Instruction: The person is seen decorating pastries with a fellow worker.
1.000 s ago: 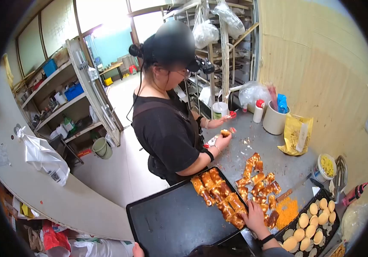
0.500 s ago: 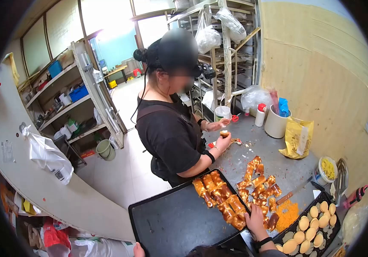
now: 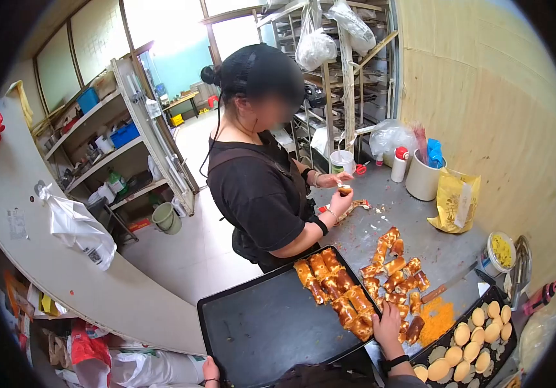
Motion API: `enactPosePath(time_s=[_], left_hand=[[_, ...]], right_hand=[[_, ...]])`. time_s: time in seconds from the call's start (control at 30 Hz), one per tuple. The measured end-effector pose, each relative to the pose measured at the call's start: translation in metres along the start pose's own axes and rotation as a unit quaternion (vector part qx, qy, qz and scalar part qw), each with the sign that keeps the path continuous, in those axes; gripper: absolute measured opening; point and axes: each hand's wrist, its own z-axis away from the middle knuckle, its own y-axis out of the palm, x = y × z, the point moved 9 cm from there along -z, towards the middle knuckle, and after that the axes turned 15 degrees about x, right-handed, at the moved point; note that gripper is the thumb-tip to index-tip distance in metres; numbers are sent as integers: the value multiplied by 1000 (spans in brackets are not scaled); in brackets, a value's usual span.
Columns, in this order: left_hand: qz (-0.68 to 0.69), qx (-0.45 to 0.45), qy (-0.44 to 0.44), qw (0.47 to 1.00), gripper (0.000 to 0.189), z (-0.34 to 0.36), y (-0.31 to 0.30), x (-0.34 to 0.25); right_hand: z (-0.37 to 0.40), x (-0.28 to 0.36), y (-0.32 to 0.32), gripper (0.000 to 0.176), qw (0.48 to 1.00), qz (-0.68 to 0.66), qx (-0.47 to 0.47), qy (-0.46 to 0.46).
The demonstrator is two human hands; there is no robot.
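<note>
A black baking tray (image 3: 245,330) is held level in front of me. My left hand (image 3: 211,370) grips its near left corner, and my right hand (image 3: 388,331) grips its right edge. Browned rolls (image 3: 336,291) lie in rows on the right part of the tray; its left part is bare. Beside my right hand, more browned roll pieces (image 3: 394,275) lie on the metal table (image 3: 355,238), next to a heap of orange shreds (image 3: 438,321).
A co-worker (image 3: 258,187) stands beyond the tray, holding a small piece of food. On the right are a knife (image 3: 443,289), a tub of yellow filling (image 3: 500,251), a yellow bag (image 3: 456,202) and a dark tray with round pale pastries (image 3: 462,334). Shelves (image 3: 94,165) stand at the left.
The view has shifted slightly, so most things sit a little lower and further right. Both my hands keep hold of the tray. The co-worker's hands have drawn a little closer together.
</note>
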Motion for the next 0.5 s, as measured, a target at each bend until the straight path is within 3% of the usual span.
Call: enactPosePath(time_s=[0.07, 0.37, 0.5], left_hand=[[-17, -4, -12, 1000, 60, -4, 0, 5], [15, 17, -21, 1000, 61, 2, -1, -2], [-19, 13, -22, 999, 64, -22, 6, 30]], right_hand=[[-2, -5, 5, 53, 1000, 4, -1, 2], [2, -1, 3, 48, 999, -5, -23, -36], [6, -4, 1, 45, 998, -21, -31, -56]])
